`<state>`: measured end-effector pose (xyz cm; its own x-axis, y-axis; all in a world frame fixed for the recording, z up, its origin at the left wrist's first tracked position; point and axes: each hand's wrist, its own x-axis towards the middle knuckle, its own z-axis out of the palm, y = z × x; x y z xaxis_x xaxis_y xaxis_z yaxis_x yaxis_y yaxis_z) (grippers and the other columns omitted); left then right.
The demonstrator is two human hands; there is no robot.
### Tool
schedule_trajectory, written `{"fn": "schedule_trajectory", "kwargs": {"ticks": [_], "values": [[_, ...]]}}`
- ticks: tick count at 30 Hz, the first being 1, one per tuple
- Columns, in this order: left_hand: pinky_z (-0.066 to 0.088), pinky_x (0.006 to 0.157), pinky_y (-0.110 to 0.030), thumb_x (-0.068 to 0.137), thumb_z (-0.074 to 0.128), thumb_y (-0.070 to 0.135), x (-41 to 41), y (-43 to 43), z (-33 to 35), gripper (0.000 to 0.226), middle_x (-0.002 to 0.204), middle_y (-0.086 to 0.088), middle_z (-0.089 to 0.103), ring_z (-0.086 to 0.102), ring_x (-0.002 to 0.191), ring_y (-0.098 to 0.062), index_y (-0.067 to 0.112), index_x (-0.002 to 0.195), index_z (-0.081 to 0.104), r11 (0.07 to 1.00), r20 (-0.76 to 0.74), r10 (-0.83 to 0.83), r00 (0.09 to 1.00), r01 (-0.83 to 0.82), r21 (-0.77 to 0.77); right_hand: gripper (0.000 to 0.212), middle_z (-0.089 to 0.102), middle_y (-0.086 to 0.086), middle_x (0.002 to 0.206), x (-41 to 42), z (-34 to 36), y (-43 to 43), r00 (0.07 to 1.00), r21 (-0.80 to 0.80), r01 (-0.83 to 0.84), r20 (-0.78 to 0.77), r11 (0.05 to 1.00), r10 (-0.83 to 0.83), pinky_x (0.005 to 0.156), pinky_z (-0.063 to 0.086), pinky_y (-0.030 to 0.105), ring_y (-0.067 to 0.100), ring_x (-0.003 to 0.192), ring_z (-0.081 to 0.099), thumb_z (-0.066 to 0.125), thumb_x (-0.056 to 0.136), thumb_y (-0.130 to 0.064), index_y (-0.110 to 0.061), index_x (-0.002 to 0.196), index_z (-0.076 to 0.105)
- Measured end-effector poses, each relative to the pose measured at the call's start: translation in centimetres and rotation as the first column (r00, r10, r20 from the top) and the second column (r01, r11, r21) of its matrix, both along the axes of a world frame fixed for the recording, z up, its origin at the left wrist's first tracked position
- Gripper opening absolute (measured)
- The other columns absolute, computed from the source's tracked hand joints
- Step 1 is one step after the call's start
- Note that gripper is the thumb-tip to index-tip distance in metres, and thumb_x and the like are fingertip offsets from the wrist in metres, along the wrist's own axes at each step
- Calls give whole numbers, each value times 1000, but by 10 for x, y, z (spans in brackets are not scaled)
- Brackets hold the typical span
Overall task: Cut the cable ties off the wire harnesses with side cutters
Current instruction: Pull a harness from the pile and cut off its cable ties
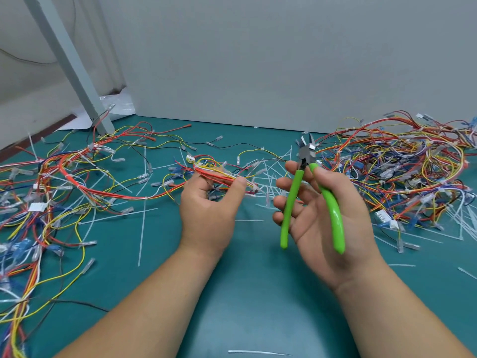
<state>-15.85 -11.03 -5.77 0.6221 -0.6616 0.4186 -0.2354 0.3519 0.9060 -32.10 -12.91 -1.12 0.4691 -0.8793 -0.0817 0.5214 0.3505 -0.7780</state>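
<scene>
Right hand (325, 228) round cutters (336, 215); harness (219, 177) in left hand (209, 218)

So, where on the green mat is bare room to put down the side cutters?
Barest is the mat between the two forearms, toward the near edge; only one cut tie lies there. Crowded: the left harness pile, the right harness pile, loose ties mid-mat.

Just one view here, a wide-angle head cam. It looks forward and down across the green desk (247, 301) toward the grey wall (284, 60) at the desk's far edge. It's pretty close in, with the left hand (209, 210) and right hand (315, 223) mid-frame above the desk.
</scene>
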Motion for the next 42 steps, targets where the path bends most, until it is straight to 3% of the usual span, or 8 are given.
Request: {"fn": "schedule_trajectory", "kwargs": {"ticks": [6,12,17,26,32,35,39,42], "values": [[46,95,-54,72,60,24,-4,3,-2,8,90,0,67,62,100,-32,20,77,65,999,248,-42,968,46,-9,49,67,13,100,2,-2,3,975,47,-198,-90,979,202,61,51,33,24,68,64,63,79,-40,-11,117,72],[42,89,-18,74,58,7,-7,5,3,6,95,-8,62,60,96,-10,12,74,61,998,198,-60,978,56,24,38,67,3,104,7,-10,4,941,52,-172,-285,984,179,64,48,34,23,74,68,74,68,-41,-22,101,80],[38,84,-8,81,66,14,-7,5,5,7,96,-5,59,57,92,-1,18,76,62,998,280,16,960,-33,58,52,74,6,101,8,-13,1,923,84,-177,-331,981,195,63,51,34,24,84,73,77,66,-41,-11,109,76],[34,115,-47,97,41,50,5,4,-1,48,137,-4,55,47,134,-22,19,131,51,990,-3,26,1000,-26,-141,49,76,6,102,5,-14,-4,919,-43,-18,-394,999,0,62,43,32,15,76,71,78,62,-40,-10,101,78],[45,95,-56,90,53,56,5,2,3,34,78,15,72,65,99,-28,34,74,72,977,164,152,975,-173,127,48,75,2,101,6,-12,-3,943,-136,14,-328,991,-58,63,40,31,13,76,66,78,55,-44,-21,97,81],[45,95,-54,79,65,44,4,1,1,3,76,20,67,61,97,-21,41,80,66,952,203,181,962,-223,208,46,73,4,99,6,-12,-2,959,-156,31,-273,987,-74,61,40,30,14,76,64,78,56,-42,-20,97,81],[40,97,-43,76,59,38,-3,3,3,33,97,17,62,48,103,-10,44,108,66,918,391,130,911,-259,300,46,75,0,104,5,-11,-2,959,-198,60,-261,978,-112,63,43,29,14,80,64,76,59,-44,-23,101,80],[44,98,-54,83,44,48,1,7,9,31,95,13,70,60,106,-22,40,92,73,967,261,52,964,-113,227,42,75,2,106,4,-11,-2,965,-214,71,-233,974,-121,62,42,28,14,81,63,76,61,-42,-25,99,81]]}}
